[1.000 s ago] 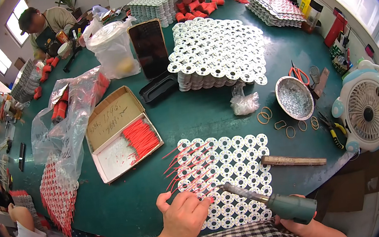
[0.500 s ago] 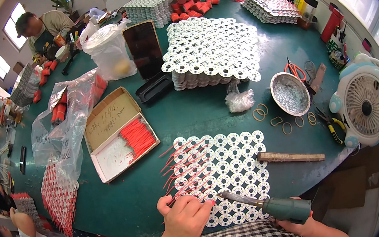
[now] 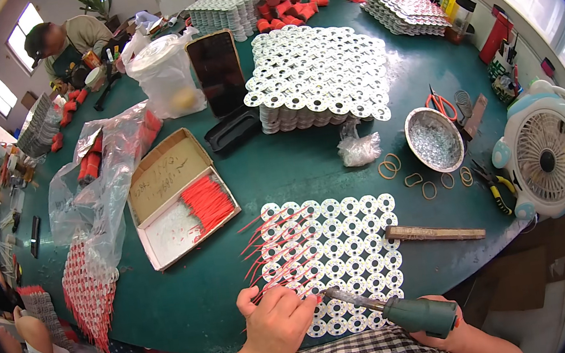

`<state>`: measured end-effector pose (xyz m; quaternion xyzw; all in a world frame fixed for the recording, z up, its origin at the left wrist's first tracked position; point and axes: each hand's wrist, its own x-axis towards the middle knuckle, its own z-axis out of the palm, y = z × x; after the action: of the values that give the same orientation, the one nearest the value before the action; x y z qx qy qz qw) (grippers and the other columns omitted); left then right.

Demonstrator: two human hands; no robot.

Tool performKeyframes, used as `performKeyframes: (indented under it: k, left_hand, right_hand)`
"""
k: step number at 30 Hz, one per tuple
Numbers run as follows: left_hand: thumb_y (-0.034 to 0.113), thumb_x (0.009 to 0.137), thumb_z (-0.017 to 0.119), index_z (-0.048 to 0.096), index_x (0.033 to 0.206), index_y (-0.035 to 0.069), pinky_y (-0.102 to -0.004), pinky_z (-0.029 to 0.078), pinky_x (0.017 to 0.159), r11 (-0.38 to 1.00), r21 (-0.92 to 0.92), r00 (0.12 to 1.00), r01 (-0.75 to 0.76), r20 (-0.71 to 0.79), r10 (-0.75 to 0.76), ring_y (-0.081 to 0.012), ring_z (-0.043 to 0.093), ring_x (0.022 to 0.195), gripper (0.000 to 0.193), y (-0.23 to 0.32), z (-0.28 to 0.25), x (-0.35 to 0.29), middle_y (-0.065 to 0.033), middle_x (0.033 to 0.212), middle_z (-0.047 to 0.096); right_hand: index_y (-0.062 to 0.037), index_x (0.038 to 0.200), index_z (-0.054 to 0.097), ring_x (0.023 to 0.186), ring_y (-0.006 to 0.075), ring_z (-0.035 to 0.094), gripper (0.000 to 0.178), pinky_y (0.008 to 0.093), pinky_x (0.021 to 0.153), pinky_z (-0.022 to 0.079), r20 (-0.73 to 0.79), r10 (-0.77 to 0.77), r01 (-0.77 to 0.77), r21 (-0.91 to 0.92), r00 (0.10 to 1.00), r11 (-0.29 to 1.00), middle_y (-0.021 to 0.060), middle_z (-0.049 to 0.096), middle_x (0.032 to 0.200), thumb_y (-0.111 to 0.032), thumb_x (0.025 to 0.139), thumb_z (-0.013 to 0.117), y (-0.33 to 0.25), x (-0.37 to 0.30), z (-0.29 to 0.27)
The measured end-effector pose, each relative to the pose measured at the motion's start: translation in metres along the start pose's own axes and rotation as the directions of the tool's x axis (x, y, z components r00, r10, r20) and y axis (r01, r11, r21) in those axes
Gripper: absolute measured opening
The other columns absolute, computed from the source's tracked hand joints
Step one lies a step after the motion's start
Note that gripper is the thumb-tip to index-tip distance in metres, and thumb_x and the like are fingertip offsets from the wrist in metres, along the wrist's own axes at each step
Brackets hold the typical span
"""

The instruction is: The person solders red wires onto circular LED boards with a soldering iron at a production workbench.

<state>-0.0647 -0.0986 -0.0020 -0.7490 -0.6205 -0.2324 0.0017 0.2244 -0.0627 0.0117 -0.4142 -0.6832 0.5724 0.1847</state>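
Note:
A sheet of round white circuit boards (image 3: 353, 246) lies in front of me on the table, with thin red wires (image 3: 274, 251) sticking out leftward from its left columns. Over its lower left part, my left hand (image 3: 276, 322) has thumb and forefinger pinched on a red wire, mostly hidden by the fingers. My right hand (image 3: 442, 337) is closed around the green handle of a soldering iron (image 3: 421, 315). The iron's tip meets the board right beside my left fingertips. A wooden strip (image 3: 436, 232) touches the sheet's right edge.
Left of the sheet is an open cardboard box (image 3: 179, 196) of red wires. A tall stack of board sheets (image 3: 316, 77) stands behind it, near a phone (image 3: 217, 71). On the right are a metal bowl (image 3: 435, 140), rubber bands, pliers (image 3: 493, 187) and a fan (image 3: 544, 155). Other people sit around.
The soldering iron and my right hand have shifted slightly left and down, bringing the tip closer to my left fingertips. My left hand stays almost in place.

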Motion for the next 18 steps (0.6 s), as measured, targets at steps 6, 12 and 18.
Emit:
performKeyframes:
  k: [6, 12, 18]
  left_hand:
    - [0.020, 0.077, 0.058, 0.063, 0.079, 0.018, -0.0403, 0.028, 0.079, 1.000, 0.003, 1.000, -0.024, 0.010, 0.024, -0.0108, 0.050, 0.077, 0.005, 0.004, -0.009, -0.004, 0.0058, 0.069, 0.048]
    - [0.018, 0.076, 0.058, 0.062, 0.078, 0.018, -0.0347, 0.028, 0.084, 1.000, -0.015, 0.992, -0.015, -0.122, 0.013, -0.0098, 0.052, 0.080, 0.004, 0.010, 0.000, -0.011, 0.0054, 0.072, 0.051]
    - [0.016, 0.077, 0.054, 0.060, 0.078, 0.016, -0.0359, 0.029, 0.087, 0.999, -0.032, 0.987, 0.028, -0.160, -0.032, -0.0108, 0.052, 0.084, 0.006, 0.009, 0.006, -0.015, 0.0040, 0.074, 0.052]
  right_hand:
    - [0.0004, 0.121, 0.040, 0.073, 0.0231, 0.061, 0.049, 0.0384, 0.072, 0.051, -0.217, 0.184, -0.032, 0.561, 0.959, 0.827, 0.0145, 0.060, 0.094, -0.013, 0.077, 0.058, 0.006, 0.002, 0.004]
    - [0.0048, 0.117, 0.044, 0.086, 0.0276, 0.057, 0.042, 0.0437, 0.082, 0.049, -0.295, 0.163, 0.153, 0.804, 0.942, 0.575, 0.0160, 0.055, 0.106, -0.017, 0.083, 0.056, -0.016, 0.055, 0.037]
    - [0.0072, 0.112, 0.048, 0.089, 0.0276, 0.054, 0.037, 0.0428, 0.080, 0.047, -0.441, 0.067, 0.278, 0.668, 0.895, 0.690, 0.0169, 0.055, 0.100, -0.017, 0.084, 0.052, -0.019, 0.069, 0.052]
